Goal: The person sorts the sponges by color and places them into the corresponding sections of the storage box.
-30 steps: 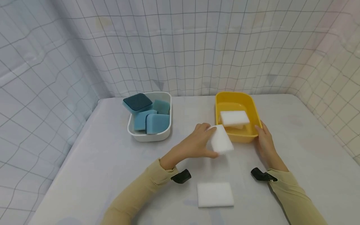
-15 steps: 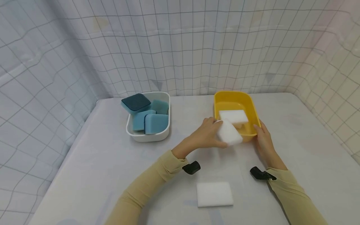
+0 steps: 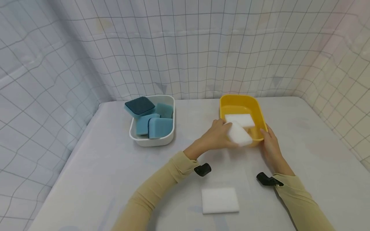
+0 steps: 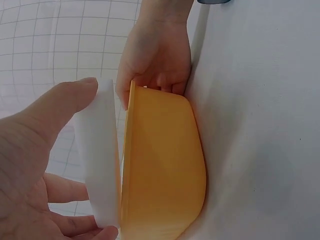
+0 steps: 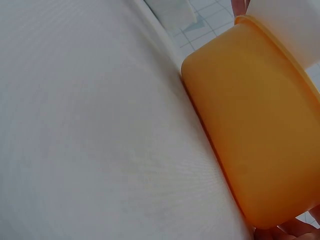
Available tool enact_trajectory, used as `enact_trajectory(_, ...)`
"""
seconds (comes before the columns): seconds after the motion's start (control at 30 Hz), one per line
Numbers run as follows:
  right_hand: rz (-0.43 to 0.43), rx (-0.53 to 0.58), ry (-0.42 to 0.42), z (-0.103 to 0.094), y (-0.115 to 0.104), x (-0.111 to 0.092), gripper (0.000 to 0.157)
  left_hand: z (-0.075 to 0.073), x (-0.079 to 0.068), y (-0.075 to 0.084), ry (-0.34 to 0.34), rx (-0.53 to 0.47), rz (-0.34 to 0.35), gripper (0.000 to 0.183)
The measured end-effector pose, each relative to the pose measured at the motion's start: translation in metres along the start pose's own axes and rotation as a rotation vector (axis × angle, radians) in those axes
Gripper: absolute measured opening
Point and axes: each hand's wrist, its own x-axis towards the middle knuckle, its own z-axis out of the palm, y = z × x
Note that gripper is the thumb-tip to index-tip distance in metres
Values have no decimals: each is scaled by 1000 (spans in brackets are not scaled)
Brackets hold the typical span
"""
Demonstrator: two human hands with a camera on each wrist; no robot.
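Note:
My left hand [image 3: 217, 136] grips a white sponge block [image 3: 238, 133] between thumb and fingers, just over the near rim of the yellow tub [image 3: 242, 98]. In the left wrist view, the held sponge [image 4: 97, 155] stands beside the tub's rim. My right hand [image 3: 272, 149] holds the tub by its near right corner, with the thumb at the rim and fingers against the outer wall. Inside the tub lies another white sponge [image 3: 240, 120]. A further white sponge [image 3: 220, 200] lies flat on the table in front of me.
At the left stands a white tub [image 3: 152, 142] with several blue sponges [image 3: 161, 127]. One of them, with a dark scouring face [image 3: 140, 106], leans out over its rim. A grid-patterned curtain [image 3: 185, 48] rises behind the white table [image 3: 101, 160].
My left hand has carried the white sponge rightward and away from me, from beside the yellow tub to over its near rim. The right hand keeps its hold on the tub.

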Motion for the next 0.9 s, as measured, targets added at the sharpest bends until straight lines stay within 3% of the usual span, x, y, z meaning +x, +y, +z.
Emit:
enact_trajectory(0.27,-5,-5,0,-1,0,2,58,1,7,3,4,22,-3,75)
enact_trajectory(0.53,3,-1,-6,-2,1,3,58,4,22,7,17,144,-31,74)
enact_trajectory(0.67,5,7,2,-3,-1,2,58,6,31,9,6,130,-74,78)
enact_trajectory(0.9,11,3,-15,-2,-1,1,59,13,38,6,17,76,-119,65)
